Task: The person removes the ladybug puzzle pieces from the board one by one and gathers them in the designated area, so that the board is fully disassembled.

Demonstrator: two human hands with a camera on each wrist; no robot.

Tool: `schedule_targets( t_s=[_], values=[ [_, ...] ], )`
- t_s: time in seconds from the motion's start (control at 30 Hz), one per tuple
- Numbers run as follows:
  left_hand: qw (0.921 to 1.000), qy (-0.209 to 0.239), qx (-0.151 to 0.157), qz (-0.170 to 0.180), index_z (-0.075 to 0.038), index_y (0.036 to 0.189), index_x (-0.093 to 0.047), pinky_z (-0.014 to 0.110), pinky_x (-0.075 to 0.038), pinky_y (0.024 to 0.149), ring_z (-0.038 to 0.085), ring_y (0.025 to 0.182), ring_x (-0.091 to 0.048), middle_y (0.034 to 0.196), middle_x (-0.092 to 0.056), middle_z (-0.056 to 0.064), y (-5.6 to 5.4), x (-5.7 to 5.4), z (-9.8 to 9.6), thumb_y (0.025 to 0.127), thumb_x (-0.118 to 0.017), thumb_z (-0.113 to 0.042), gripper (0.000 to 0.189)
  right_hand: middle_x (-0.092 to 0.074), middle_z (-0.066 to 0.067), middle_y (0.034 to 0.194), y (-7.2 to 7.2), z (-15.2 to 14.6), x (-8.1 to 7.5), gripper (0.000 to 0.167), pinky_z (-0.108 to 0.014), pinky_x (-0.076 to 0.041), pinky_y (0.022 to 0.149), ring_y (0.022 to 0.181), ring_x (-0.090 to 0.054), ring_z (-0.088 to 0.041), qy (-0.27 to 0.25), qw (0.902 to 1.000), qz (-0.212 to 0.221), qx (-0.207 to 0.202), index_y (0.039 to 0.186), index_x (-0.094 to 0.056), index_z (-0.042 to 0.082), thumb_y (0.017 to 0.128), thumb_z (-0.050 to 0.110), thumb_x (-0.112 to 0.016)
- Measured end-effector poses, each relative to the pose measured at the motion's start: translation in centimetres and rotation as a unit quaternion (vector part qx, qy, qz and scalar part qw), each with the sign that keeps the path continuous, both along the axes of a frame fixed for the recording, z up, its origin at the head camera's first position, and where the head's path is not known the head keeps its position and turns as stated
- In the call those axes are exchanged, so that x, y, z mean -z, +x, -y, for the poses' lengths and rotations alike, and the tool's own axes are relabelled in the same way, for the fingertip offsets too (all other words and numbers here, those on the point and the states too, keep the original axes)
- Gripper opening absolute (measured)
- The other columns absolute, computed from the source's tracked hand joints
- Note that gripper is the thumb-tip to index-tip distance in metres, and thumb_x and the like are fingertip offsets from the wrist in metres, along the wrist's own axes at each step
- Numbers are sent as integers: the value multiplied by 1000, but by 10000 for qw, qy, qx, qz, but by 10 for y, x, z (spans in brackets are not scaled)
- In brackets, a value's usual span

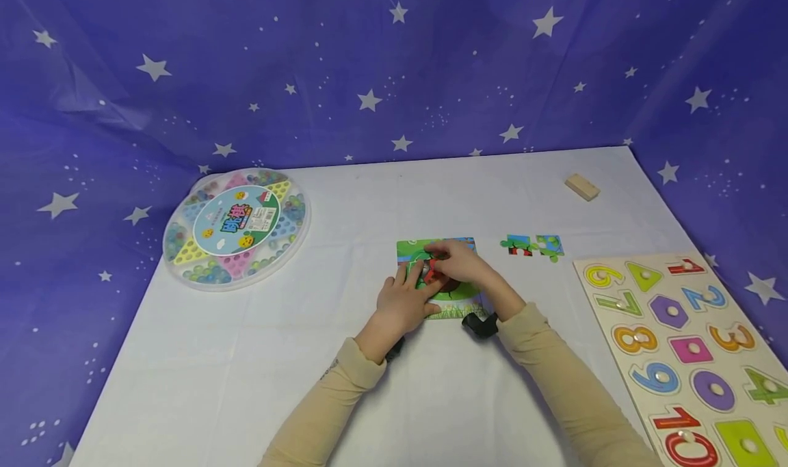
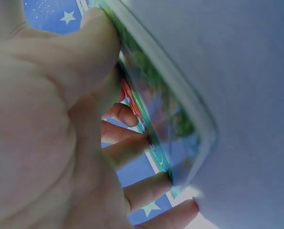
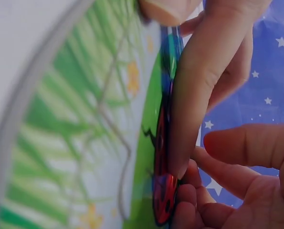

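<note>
A jigsaw puzzle [image 1: 455,311] with grass and a red ladybug lies in a shallow tray on the table. My left hand [image 1: 403,306] rests across its left part with fingers spread. In the left wrist view, the thumb of the left hand [image 2: 51,109] lies at the tray's edge. My right hand [image 1: 458,262] reaches over the middle of the puzzle, its bent fingertips touching the ladybug area. In the right wrist view, the thumb of the right hand [image 3: 256,181] stands apart from the picture. Two joined-looking puzzle pieces, a left one [image 1: 519,241] and a right one [image 1: 550,244], lie right of the tray.
A round Chinese checkers set [image 1: 237,228] with marbles lies at the left. A wooden number and shape board [image 1: 667,357] covers the right front. A small wooden block [image 1: 581,187] lies at the back right. Starry purple cloth [image 1: 369,63] hangs behind.
</note>
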State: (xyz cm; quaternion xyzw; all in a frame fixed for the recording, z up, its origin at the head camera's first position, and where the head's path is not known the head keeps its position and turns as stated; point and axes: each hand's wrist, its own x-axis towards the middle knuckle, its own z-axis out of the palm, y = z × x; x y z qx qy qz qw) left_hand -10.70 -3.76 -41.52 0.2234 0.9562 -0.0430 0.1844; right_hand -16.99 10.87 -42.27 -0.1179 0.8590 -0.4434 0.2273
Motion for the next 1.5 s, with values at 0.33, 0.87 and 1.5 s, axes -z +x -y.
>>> schedule_targets(
  t_s=[0.33,0.87,1.5],
  values=[
    [9996,-156,113,-225,-42,142,-23,40,-31,91,28,130,-20,148,-14,2,4,-2,-1,89,-32,-56,55,-47,-19,128,6,7,-4,50,-35,-45,76,104,-52,-29,-274,9995,182,-32,133,-42,-1,84,-1,-48],
    [9978,-385,258,-480,-44,140,-25,36,-34,84,22,117,-32,147,-19,-1,6,0,-7,89,-31,-56,53,-47,-25,125,9,13,0,47,-50,-34,93,115,-41,-39,699,9926,-990,-70,128,-45,-10,86,10,-55],
    [9977,-392,289,-481,-42,142,-20,37,-34,82,27,122,-28,146,-18,2,8,0,-6,93,-29,-52,51,-50,-21,122,6,8,1,45,-44,-40,89,108,-49,-33,-243,9985,-256,412,128,-45,-4,87,8,-57]
  ],
)
